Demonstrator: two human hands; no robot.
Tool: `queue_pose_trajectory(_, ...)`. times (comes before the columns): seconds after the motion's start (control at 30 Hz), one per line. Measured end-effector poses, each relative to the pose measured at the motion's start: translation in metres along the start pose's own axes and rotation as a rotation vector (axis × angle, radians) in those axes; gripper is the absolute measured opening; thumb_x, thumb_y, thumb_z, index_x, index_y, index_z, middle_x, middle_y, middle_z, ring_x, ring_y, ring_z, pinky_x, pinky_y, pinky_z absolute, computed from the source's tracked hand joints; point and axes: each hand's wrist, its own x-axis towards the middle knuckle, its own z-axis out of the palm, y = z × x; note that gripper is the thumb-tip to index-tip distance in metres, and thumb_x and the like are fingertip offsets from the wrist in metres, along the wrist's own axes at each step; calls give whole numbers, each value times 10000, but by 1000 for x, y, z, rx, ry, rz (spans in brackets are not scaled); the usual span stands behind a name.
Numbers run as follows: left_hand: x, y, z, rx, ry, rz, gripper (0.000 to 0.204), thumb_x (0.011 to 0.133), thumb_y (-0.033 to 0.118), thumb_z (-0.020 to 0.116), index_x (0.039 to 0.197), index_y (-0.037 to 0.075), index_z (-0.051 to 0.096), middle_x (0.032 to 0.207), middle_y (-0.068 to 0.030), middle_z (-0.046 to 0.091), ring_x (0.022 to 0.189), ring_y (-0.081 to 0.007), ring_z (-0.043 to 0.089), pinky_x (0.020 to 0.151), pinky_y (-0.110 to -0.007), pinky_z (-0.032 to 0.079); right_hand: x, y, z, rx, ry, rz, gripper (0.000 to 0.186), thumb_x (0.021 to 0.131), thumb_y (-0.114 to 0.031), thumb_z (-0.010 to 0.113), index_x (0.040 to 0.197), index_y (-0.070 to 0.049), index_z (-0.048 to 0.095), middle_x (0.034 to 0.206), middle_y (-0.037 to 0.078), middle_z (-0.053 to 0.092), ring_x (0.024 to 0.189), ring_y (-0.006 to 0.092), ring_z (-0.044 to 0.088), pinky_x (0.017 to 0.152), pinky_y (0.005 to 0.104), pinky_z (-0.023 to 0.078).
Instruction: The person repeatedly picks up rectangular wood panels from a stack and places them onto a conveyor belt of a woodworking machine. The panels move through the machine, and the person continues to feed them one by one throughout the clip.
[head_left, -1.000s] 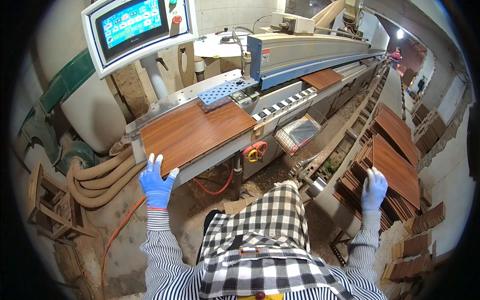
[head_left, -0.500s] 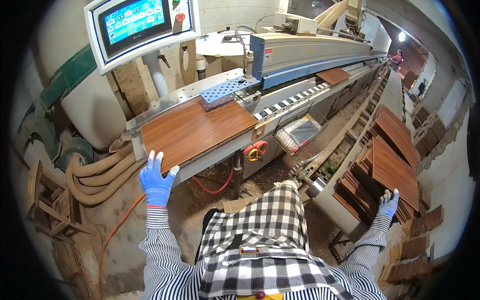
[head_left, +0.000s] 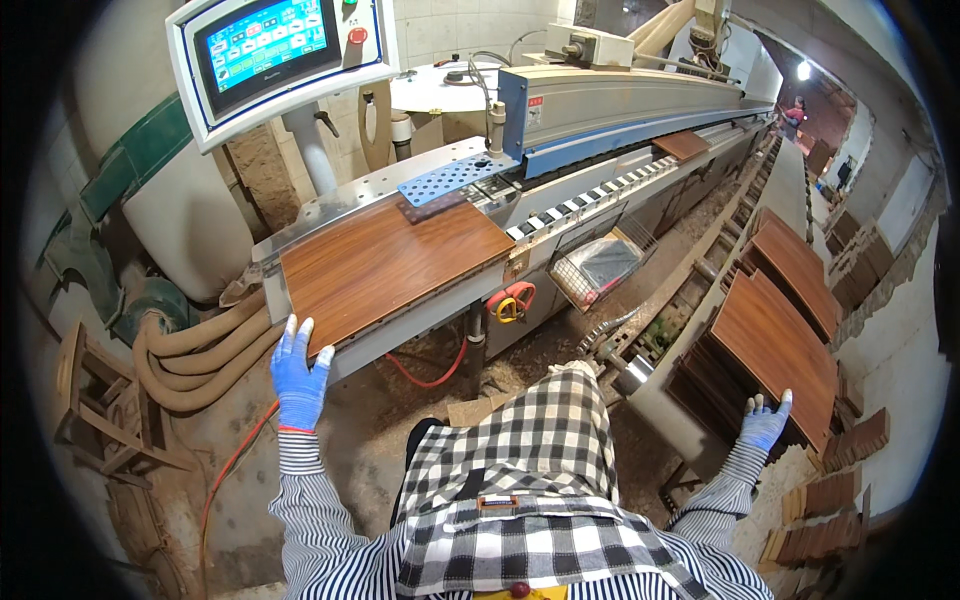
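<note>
A brown wood-grain board [head_left: 390, 265] lies flat on the machine's infeed table at left, under the edge of a blue perforated plate [head_left: 447, 181]. My left hand [head_left: 300, 378], in a blue and white glove, rests at the board's near left corner with its fingers stretched out. At right, my gloved right hand [head_left: 764, 422] grips the near edge of the top brown board [head_left: 775, 345] of a stack. The undersides of its fingers are hidden. More boards [head_left: 700, 385] lie fanned beneath that one, and another board pile [head_left: 797, 270] sits just beyond.
A long edge-processing machine [head_left: 620, 110] runs into the distance, with a smaller board [head_left: 682, 145] on its track. Its control screen [head_left: 268, 50] stands at upper left. Scissors [head_left: 511, 302] and a wire basket [head_left: 598, 268] hang on its side. A person [head_left: 792, 115] stands far off.
My left hand has slid slightly left and down along the board's corner. My right hand has moved left, and the top board of the stack has shifted toward me. The small board travelled farther away.
</note>
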Motion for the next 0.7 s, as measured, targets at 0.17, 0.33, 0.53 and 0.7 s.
queue_pose_trajectory(0.17,-5,-8,-3,-108,17,-9,462,853,227,665,1268,54,558,1357,-170,499,1215,-319,491,1030,-398,379,-13,2,7,41,-8,0,521,757,-525,719,1001,-86,584,818,84,599,679,189,562,632,306,493)
queue_pose_trajectory(0.33,-4,-6,-6,-123,7,-6,445,848,189,671,1258,53,567,1341,-162,516,1196,-307,504,1017,-385,397,-12,0,5,56,28,-1,528,750,-527,727,982,-75,586,801,93,603,671,193,570,629,305,507)
queue_pose_trajectory(0.53,0,-6,-9,-159,-27,-34,447,839,198,682,1249,55,579,1335,-157,524,1218,-306,488,1040,-392,374,-17,-3,3,55,41,-32,551,740,-525,738,980,-53,586,799,96,601,671,195,572,639,306,517)
queue_pose_trajectory(0.7,3,-3,-10,-91,-55,-32,464,828,239,696,1244,64,586,1327,-150,534,1247,-309,462,1061,-402,346,-18,-9,2,80,35,-2,583,744,-520,735,1036,-44,567,853,93,590,699,196,559,659,309,509)
